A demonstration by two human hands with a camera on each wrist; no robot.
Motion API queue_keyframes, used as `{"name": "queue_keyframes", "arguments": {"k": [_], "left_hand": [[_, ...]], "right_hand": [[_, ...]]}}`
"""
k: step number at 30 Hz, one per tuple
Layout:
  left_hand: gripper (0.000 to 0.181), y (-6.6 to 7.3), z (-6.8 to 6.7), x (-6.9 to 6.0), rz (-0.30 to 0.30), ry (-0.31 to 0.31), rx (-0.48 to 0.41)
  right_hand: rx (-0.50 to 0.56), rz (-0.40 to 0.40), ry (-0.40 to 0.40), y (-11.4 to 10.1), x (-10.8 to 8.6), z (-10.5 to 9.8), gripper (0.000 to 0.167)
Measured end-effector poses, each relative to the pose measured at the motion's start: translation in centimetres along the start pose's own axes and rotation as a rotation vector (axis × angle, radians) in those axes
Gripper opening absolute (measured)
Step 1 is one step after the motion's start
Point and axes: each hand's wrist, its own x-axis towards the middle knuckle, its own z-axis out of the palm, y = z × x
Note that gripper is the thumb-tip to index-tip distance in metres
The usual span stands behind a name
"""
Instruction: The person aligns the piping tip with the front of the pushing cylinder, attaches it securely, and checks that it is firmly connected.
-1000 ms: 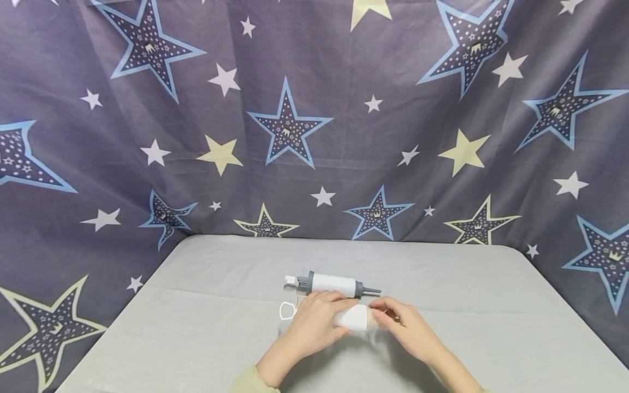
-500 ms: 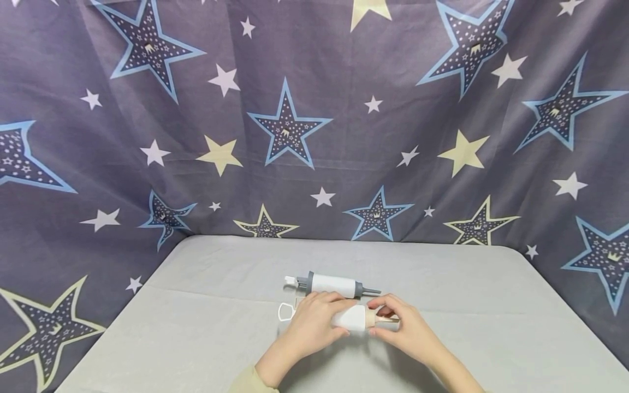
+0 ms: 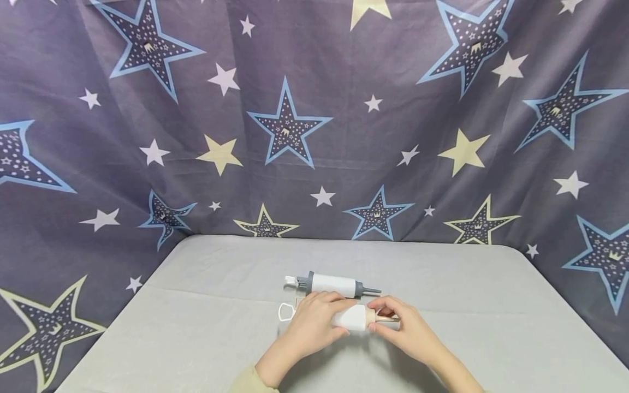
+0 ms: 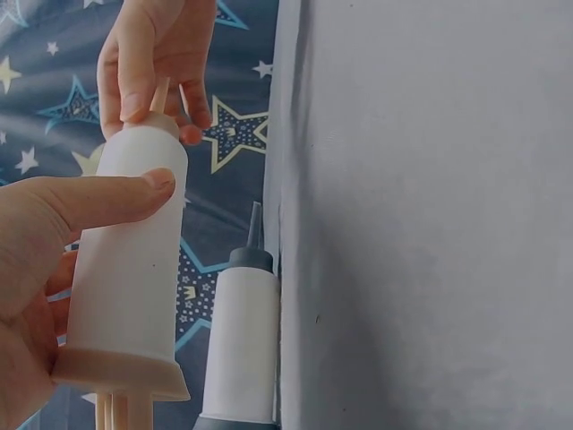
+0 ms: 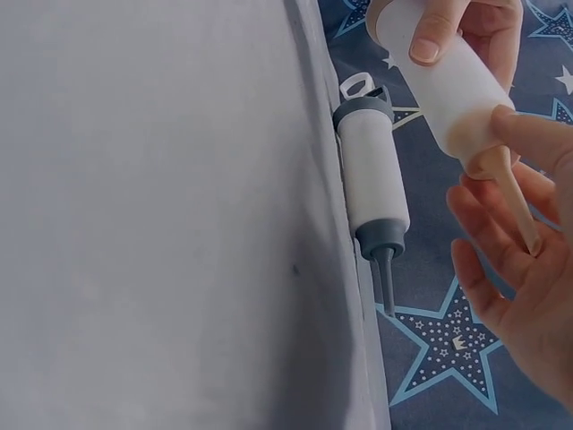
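A syringe-like pump (image 4: 130, 251) with a white barrel, beige flange and beige nozzle (image 5: 515, 202) is held above the table. My left hand (image 3: 314, 321) grips its barrel, with the thumb lying across it in the left wrist view. At the nozzle end, my right hand (image 3: 407, 327) pinches the beige collar (image 3: 371, 317) between thumb and forefinger. The thin nozzle tip points right, toward the right palm. Out past the left hand shows the pump's white loop handle (image 3: 286, 311). Part of the barrel is hidden behind the left hand.
A similar pump (image 3: 334, 285), white with grey ends and a thin grey nozzle, lies just beyond the hands on the grey-covered table (image 3: 221, 338). Behind the table hangs a dark curtain (image 3: 314, 191) printed with stars.
The right hand's fingers have shifted at the nozzle end, uncovering the collar and thin nozzle that they hid a second ago. The left hand and the grey-ended pump have hardly moved.
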Motion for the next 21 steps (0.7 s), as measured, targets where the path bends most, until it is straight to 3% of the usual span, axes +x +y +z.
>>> {"name": "queue_keyframes", "arguments": {"k": [11, 21], "left_hand": [[0.054, 0.05, -0.06, -0.09, -0.004, -0.001, 0.002], [0.054, -0.02, 0.13, 0.02, -0.001, -0.008, 0.001]], "right_hand": [[-0.022, -0.017, -0.009, 0.00, -0.03, 0.01, 0.024], [-0.003, -0.031, -0.027, -0.15, 0.01, -0.14, 0.031]]}}
